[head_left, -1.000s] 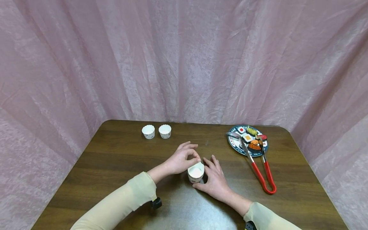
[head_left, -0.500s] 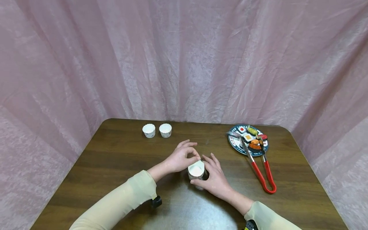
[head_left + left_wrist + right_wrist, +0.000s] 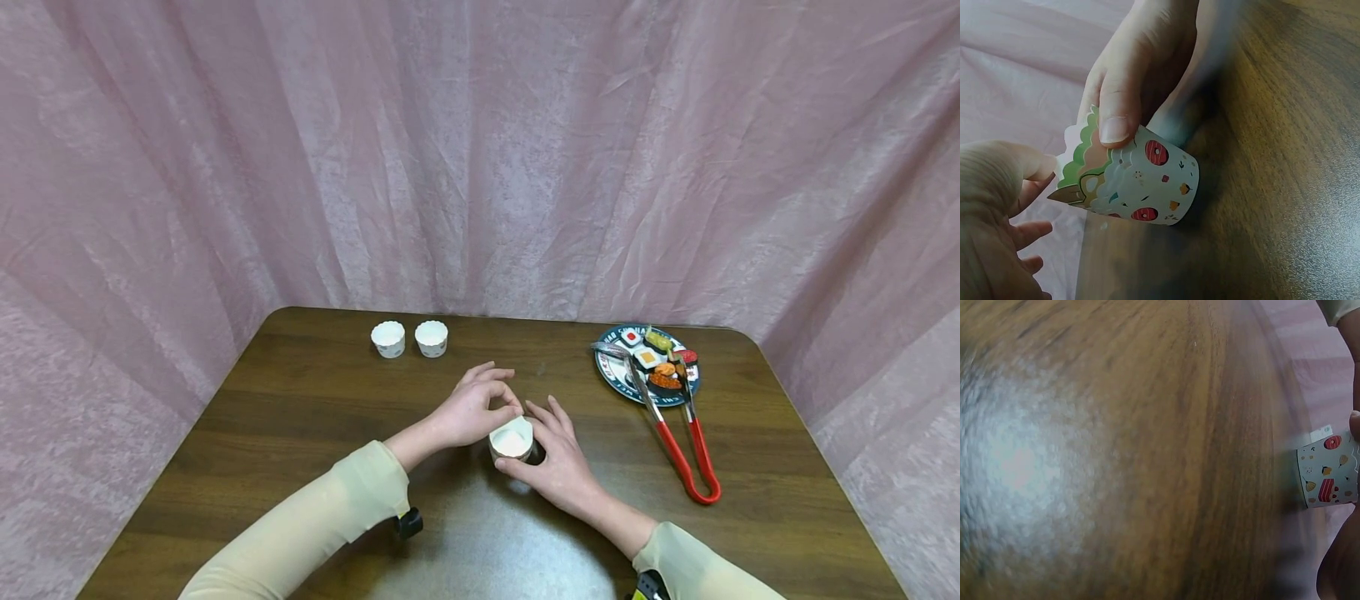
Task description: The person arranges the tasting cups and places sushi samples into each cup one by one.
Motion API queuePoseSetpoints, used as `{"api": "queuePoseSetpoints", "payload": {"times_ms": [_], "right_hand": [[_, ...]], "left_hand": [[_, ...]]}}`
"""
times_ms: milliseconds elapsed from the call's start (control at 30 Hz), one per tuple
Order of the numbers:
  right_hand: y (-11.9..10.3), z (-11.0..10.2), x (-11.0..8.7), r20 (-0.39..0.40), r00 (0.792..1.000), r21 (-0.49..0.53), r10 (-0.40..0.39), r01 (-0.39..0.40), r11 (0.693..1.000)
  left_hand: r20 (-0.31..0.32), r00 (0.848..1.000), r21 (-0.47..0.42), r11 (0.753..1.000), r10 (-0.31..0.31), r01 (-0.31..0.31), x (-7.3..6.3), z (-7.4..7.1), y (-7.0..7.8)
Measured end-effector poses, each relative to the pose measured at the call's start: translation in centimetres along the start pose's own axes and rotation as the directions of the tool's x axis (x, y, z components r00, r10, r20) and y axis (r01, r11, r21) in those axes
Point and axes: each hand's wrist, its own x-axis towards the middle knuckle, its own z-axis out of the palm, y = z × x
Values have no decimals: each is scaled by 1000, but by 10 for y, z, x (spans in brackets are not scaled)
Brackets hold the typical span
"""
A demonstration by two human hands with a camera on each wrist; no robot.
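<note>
Both my hands are at a white paper baking cup (image 3: 512, 442), printed with red doughnuts and small leaves. In the left wrist view a piece with a green scalloped edge and a brown pointed tip (image 3: 1079, 178) shows at its rim. My left hand (image 3: 476, 414) pinches the far rim between thumb and forefinger, its other fingers spread. My right hand (image 3: 558, 462) grips the cup from the right, the thumb on the near side just below the rim. At the right edge of the right wrist view the cup's printed side (image 3: 1329, 472) appears, the hand mostly cut off.
Two more white baking cups, one (image 3: 388, 339) left of the other (image 3: 431, 338), stand near the table's back edge. At the back right, a round plate (image 3: 611, 379) holds several sushi pieces (image 3: 647, 359). Red-handled tongs (image 3: 678, 458) lie across it. A pink curtain (image 3: 480, 167) hangs behind the table.
My right thumb has moved up the cup's near side, from low on it to just below the rim. My left hand keeps its pinch at the rim.
</note>
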Motion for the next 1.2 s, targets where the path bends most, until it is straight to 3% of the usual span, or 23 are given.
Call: {"api": "queuePoseSetpoints", "payload": {"times_ms": [267, 567, 800, 967, 1200], "right_hand": [[0, 0, 0, 1, 1000, -12, 10, -10, 1000], [1, -4, -1, 78, 997, -81, 30, -24, 996], [5, 0, -3, 32, 998, -145, -51, 55, 988], [7, 2, -3, 22, 997, -177, -70, 73, 981], [6, 3, -1, 30, 999, -191, -31, 36, 981]], "left_hand": [[1, 1000, -25, 1000, -7, 7, 1, -4, 5], [24, 999, -54, 998, -42, 44, 3, -7, 7], [20, 999, -67, 997, -35, 36, 6, -12, 8], [12, 999, -71, 997, -37, 38, 7, -20, 12], [-8, 999, -65, 996, -54, 54, 10, -39, 15]]}}
